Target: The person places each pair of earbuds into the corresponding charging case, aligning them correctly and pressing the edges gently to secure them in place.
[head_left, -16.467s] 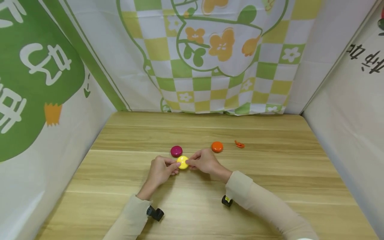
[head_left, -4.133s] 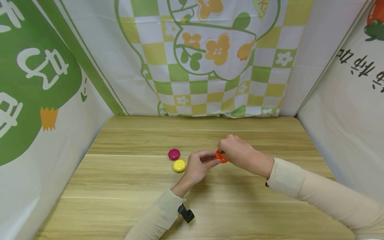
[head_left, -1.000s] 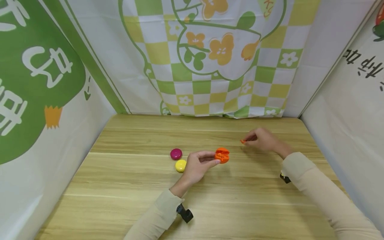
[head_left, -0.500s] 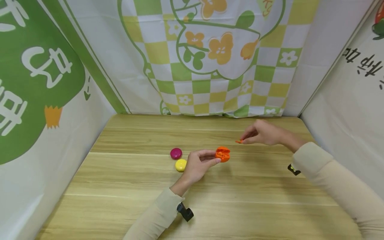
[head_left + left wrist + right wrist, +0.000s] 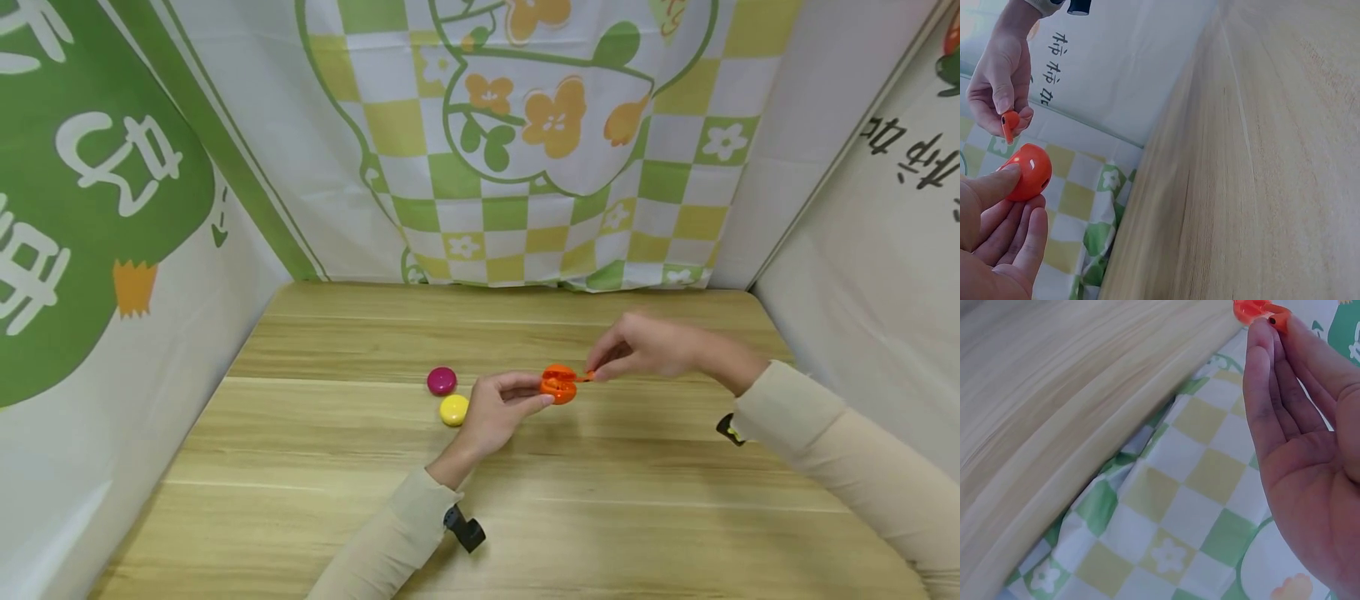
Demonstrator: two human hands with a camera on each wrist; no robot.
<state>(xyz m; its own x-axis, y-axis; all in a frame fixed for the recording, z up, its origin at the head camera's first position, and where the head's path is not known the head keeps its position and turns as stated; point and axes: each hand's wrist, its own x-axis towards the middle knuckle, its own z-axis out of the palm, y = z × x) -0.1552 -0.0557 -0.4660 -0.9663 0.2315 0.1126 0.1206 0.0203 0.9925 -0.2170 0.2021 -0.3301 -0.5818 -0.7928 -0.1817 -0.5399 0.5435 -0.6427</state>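
My left hand (image 5: pixel 487 417) grips a round orange earbud case (image 5: pixel 558 393) between thumb and fingers, lid (image 5: pixel 557 371) raised and the inside facing the right hand. My right hand (image 5: pixel 648 346) pinches an orange earbud (image 5: pixel 588 377) by its fingertips, right at the case's opening. In the left wrist view the earbud (image 5: pixel 1009 125), stem down, is just above the glossy case (image 5: pixel 1034 172). The right wrist view has the earbud (image 5: pixel 1279 320) between thumb and forefinger, overlapping the case (image 5: pixel 1249 310). Left of my left hand lie a magenta round case (image 5: pixel 442 381) and a yellow round case (image 5: pixel 453 410).
The wooden table (image 5: pixel 360 500) runs back to a checked green and yellow cloth (image 5: pixel 525 242). White printed sheets flank it, one at the left (image 5: pixel 187 350) and one at the right (image 5: pixel 862 275). Each wrist carries a small black camera, such as the left one (image 5: pixel 467 531).
Both hands were at the yellow case long before, with the orange case lying on the table. Over the last second my right hand has brought the earbud leftward to the case; the left hand stays put.
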